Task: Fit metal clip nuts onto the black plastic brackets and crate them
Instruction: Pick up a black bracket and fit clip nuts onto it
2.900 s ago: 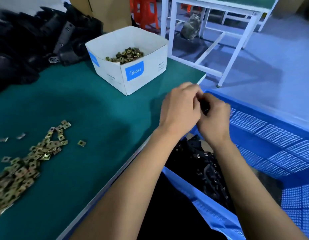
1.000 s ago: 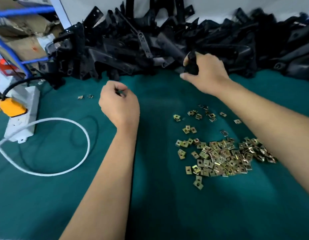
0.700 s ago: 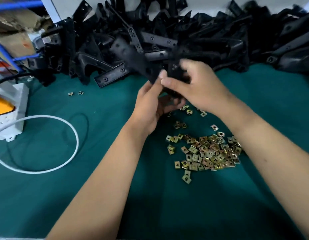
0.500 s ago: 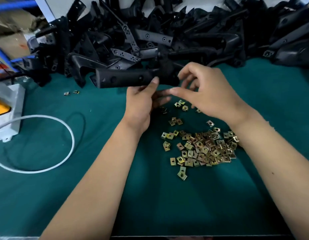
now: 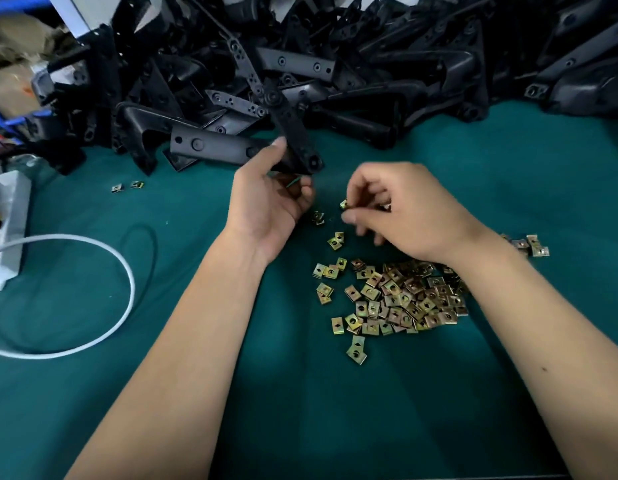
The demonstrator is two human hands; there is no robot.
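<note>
Left hand [image 5: 269, 202] palm-up, grip clamping black bracket [image 5: 231, 148]; right hand [image 5: 401, 213] knuckles-up, grip pinching clip nut [image 5: 344, 204].

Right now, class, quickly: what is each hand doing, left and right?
Left hand: grip closed on a black bracket, held above the table.
Right hand: fingertips pinch one clip nut above the loose nuts.

No readable text, label, brand, number or sign anywhere in view. Nothing printed shows on the heap of black brackets [image 5: 335, 64] at 12 o'clock, the brass clip nuts [image 5: 394, 299] at 4 o'clock, or the white power strip [image 5: 6, 230] at 9 o'clock.
</note>
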